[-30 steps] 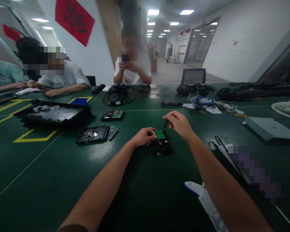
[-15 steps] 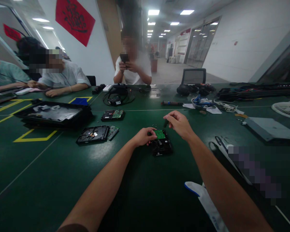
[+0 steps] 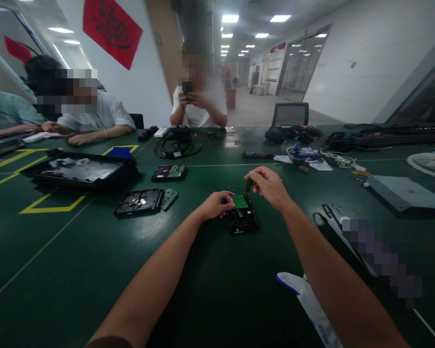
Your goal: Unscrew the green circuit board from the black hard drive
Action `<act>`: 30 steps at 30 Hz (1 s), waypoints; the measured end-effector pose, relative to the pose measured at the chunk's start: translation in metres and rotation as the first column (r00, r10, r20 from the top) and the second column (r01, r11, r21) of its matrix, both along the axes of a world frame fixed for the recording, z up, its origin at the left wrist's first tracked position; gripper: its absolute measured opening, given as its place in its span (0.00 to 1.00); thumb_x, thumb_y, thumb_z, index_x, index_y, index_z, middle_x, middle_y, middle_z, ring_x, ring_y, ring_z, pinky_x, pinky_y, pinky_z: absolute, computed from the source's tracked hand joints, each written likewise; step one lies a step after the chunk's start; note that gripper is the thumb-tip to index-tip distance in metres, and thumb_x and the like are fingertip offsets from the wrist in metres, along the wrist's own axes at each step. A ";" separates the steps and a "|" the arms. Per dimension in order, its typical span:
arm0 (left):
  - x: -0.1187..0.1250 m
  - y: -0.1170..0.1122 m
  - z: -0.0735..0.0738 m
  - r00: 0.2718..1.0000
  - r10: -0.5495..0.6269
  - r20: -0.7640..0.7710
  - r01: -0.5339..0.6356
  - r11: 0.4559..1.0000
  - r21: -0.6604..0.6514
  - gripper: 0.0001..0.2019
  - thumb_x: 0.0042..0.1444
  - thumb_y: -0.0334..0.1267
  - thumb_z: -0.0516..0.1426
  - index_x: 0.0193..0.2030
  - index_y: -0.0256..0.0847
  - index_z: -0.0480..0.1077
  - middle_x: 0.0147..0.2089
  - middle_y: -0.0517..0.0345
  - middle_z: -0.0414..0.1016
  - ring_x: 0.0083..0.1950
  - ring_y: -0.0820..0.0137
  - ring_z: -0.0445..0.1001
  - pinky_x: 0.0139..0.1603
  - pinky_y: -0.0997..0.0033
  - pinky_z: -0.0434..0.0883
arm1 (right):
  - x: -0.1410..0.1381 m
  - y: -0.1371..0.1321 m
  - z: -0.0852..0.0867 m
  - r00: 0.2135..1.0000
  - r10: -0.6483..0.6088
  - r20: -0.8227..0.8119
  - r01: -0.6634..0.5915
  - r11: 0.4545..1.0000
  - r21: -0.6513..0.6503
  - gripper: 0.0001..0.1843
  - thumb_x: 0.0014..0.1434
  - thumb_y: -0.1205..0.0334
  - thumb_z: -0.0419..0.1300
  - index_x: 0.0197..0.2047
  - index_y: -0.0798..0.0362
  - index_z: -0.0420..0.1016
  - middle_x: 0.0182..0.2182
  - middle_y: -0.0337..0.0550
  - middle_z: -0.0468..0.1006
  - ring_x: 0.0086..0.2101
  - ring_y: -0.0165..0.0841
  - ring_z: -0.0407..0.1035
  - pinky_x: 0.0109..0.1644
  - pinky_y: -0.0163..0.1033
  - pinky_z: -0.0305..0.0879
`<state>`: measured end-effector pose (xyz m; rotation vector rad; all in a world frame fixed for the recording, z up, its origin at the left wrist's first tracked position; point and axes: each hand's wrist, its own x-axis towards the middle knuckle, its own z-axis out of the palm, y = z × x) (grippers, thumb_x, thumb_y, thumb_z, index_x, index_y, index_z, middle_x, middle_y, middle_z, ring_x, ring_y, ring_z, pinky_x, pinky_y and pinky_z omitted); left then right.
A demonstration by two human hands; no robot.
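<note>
A black hard drive (image 3: 242, 223) with a green circuit board (image 3: 239, 201) on its upper face lies on the table in front of me. My left hand (image 3: 217, 205) grips its left side, the thumb resting by the board. Above the drive's far right corner, my right hand (image 3: 264, 183) pinches a short dark screwdriver (image 3: 248, 185) pointing downward. Its tip is too small to make out. Tiny pieces (image 3: 232, 188), perhaps screws, lie just beyond the drive.
To the left are an opened drive (image 3: 139, 201), a loose circuit board (image 3: 170, 199), another drive (image 3: 168, 172) and a black tray (image 3: 87, 169). A glove (image 3: 308, 299) lies by my right forearm, a grey metal box (image 3: 408, 193) farther right. Cables (image 3: 300, 153) and seated people (image 3: 199, 101) are beyond.
Both hands, the screwdriver and the hard drive stay in nearly the same place. At the left, a seated person's head has shifted slightly.
</note>
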<state>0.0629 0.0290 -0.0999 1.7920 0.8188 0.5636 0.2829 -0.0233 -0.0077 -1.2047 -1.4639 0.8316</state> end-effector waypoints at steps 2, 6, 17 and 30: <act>0.000 0.001 -0.001 1.000 -0.006 0.010 0.006 1.000 0.004 0.13 0.59 0.44 0.65 0.37 0.34 0.73 0.71 0.42 0.61 0.24 0.84 0.70 0.20 0.76 0.71 | -0.001 0.000 0.000 0.999 0.021 -0.040 -0.022 1.000 -0.015 0.15 0.64 0.47 0.59 0.41 0.51 0.72 0.39 0.44 0.81 0.22 0.26 0.66 0.22 0.35 0.56; -0.001 0.001 -0.003 1.000 -0.017 0.022 0.016 1.000 0.019 0.13 0.59 0.44 0.64 0.37 0.34 0.73 0.71 0.42 0.61 0.23 0.84 0.70 0.20 0.77 0.71 | -0.003 0.001 0.000 0.994 0.080 -0.069 -0.081 0.997 -0.015 0.18 0.66 0.46 0.55 0.48 0.49 0.74 0.42 0.45 0.80 0.23 0.26 0.68 0.23 0.35 0.59; 0.000 0.001 -0.002 1.000 -0.010 0.019 0.010 1.000 0.026 0.12 0.58 0.43 0.65 0.37 0.34 0.74 0.70 0.41 0.62 0.24 0.83 0.70 0.20 0.76 0.71 | 0.001 0.002 -0.003 0.999 -0.008 -0.034 0.008 1.000 0.003 0.13 0.64 0.49 0.59 0.40 0.51 0.72 0.39 0.44 0.81 0.23 0.26 0.66 0.24 0.35 0.58; 0.000 0.000 -0.002 1.000 0.006 -0.001 -0.006 1.000 0.000 0.14 0.58 0.46 0.65 0.38 0.34 0.74 0.70 0.40 0.61 0.24 0.83 0.70 0.21 0.76 0.71 | 0.002 0.000 0.000 0.998 -0.040 0.052 0.038 0.999 0.034 0.18 0.63 0.45 0.60 0.41 0.51 0.79 0.32 0.43 0.79 0.25 0.29 0.65 0.25 0.35 0.58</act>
